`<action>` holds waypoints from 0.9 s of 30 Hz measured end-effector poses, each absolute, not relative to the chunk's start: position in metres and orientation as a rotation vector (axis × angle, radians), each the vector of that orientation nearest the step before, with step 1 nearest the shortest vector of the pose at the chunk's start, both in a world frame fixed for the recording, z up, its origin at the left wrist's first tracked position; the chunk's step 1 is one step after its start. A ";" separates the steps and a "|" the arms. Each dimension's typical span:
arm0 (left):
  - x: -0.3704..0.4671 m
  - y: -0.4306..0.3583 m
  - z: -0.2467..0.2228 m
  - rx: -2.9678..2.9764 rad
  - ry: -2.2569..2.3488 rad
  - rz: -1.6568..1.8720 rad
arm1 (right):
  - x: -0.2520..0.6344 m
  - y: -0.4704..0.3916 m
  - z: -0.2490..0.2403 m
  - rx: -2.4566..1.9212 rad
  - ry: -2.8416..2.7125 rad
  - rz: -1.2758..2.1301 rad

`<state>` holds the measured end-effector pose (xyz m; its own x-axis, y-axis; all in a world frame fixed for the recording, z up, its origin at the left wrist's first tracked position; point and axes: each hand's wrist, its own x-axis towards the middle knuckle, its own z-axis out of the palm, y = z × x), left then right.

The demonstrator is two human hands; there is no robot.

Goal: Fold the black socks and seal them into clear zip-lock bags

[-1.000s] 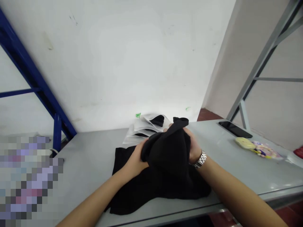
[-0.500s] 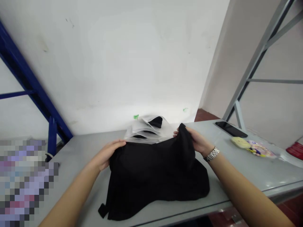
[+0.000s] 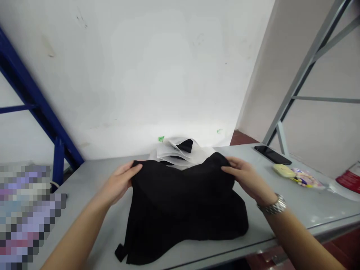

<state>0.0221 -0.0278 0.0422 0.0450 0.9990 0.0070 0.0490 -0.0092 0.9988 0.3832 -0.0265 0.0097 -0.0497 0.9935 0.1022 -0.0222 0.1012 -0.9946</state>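
A black garment (image 3: 182,206), with two cup-like shapes along its top edge, lies spread on the grey table (image 3: 92,191). My left hand (image 3: 123,180) pinches its upper left corner, thumb on top and fingers behind. At the upper right, my right hand (image 3: 243,174) grips the other cup's edge between thumb and fingers; a metal watch band (image 3: 274,205) circles that wrist. From the garment's lower left side sticks out a small black tab (image 3: 120,252). Just behind the top edge lie frosted plastic bags (image 3: 180,159) with black items inside.
Toward the right lie a black phone (image 3: 272,155), a yellow case (image 3: 284,171) and a colourful small packet (image 3: 308,178). A blue metal frame (image 3: 42,97) stands on the left, a grey one (image 3: 298,82) on the right. Behind the table rises a white wall (image 3: 168,75).
The folded-up right cup now lies flatter and turned outward. My right hand has shifted from behind it to its outer edge. My left hand has moved slightly left, still pinching the corner.
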 end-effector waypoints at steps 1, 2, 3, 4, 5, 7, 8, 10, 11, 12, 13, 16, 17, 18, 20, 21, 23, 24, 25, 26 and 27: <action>0.018 -0.036 0.051 1.148 1.156 1.243 | 0.387 -0.036 0.018 -0.999 -1.241 1.193; 0.015 -0.044 0.059 1.024 1.122 1.337 | 0.390 -0.045 0.026 -0.923 -1.203 1.205; 0.012 -0.050 0.066 0.909 1.104 1.417 | 0.392 -0.054 0.032 -0.867 -1.169 1.215; 0.011 -0.054 0.071 0.817 1.098 1.467 | 0.393 -0.061 0.037 -0.830 -1.137 1.223; 0.010 -0.055 0.074 0.762 1.104 1.480 | 0.394 -0.065 0.039 -0.809 -1.109 1.233; 0.010 -0.048 0.069 0.784 1.147 1.384 | 0.393 -0.068 0.035 -0.813 -1.071 1.276; 0.010 -0.040 0.063 0.853 1.182 1.291 | 0.392 -0.066 0.029 -0.840 -1.056 1.305; 0.009 -0.021 0.044 1.025 1.296 1.072 | 0.389 -0.059 0.011 -0.947 -1.014 1.359; 0.008 -0.012 0.033 1.099 1.373 0.941 | 0.388 -0.055 0.000 -1.024 -0.991 1.371; 0.007 -0.005 0.023 1.165 1.440 0.812 | 0.388 -0.052 -0.011 -1.110 -0.977 1.372; 0.006 0.001 0.014 1.222 1.486 0.702 | 0.387 -0.050 -0.020 -1.199 -0.977 1.357; 0.008 0.006 0.003 1.366 1.494 0.656 | 0.383 -0.052 -0.034 -1.329 -1.091 1.311; 0.009 0.005 0.003 1.400 1.470 0.727 | 0.381 -0.054 -0.033 -1.298 -1.135 1.310; 0.010 0.004 0.005 1.429 1.448 0.807 | 0.380 -0.058 -0.031 -1.242 -1.165 1.312; 0.012 0.005 0.007 1.536 1.463 0.943 | 0.381 -0.067 -0.025 -1.130 -1.191 1.298; 0.013 0.007 0.006 1.604 1.503 0.986 | 0.383 -0.072 -0.024 -1.118 -1.205 1.272; 0.013 0.013 -0.001 1.734 1.628 1.038 | 0.389 -0.081 -0.025 -1.217 -1.294 1.212; 0.013 0.015 -0.006 1.786 1.685 1.052 | 0.392 -0.085 -0.028 -1.314 -1.369 1.178; 0.013 0.018 -0.011 1.824 1.722 1.060 | 0.395 -0.088 -0.031 -1.423 -1.457 1.126; 0.014 0.019 -0.015 1.854 1.737 1.065 | 0.397 -0.090 -0.035 -1.523 -1.546 1.046; 0.017 0.018 -0.017 1.889 1.745 1.073 | 0.399 -0.091 -0.037 -1.598 -1.621 0.936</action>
<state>0.0167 0.0185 -0.0173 -0.0473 0.9563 0.2884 0.6889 -0.1779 0.7027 0.3987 -0.0908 -0.0367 -0.0283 0.9993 -0.0249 0.5209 -0.0066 -0.8536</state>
